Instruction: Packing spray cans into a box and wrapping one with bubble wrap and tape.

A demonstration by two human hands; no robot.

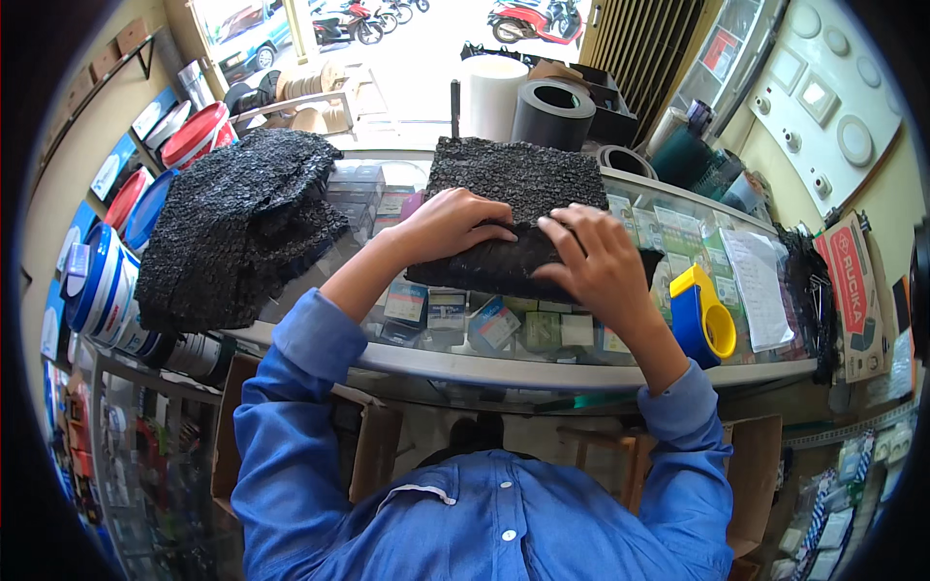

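Observation:
A black bubble-textured plastic wrap (517, 171) lies on the glass counter in front of me, its near part folded into a smooth dark flap. My left hand (465, 221) pinches the edge of that flap between thumb and fingers. Over the flap's right part, my right hand (592, 250) is slightly blurred, with its fingers spread and bent; contact under the fingertips is hard to see. To the left rests a larger crumpled piece of the same black wrap (232, 218), overhanging the counter's near edge.
A blue and yellow tape dispenser (701, 316) and a written paper sheet (755, 287) sit to the right. Small boxes (498, 323) show through the glass counter (450, 359). Large rolls (554, 112) stand beyond it. Paint pails (109, 283) line the left. Cardboard boxes (374, 443) flank me below.

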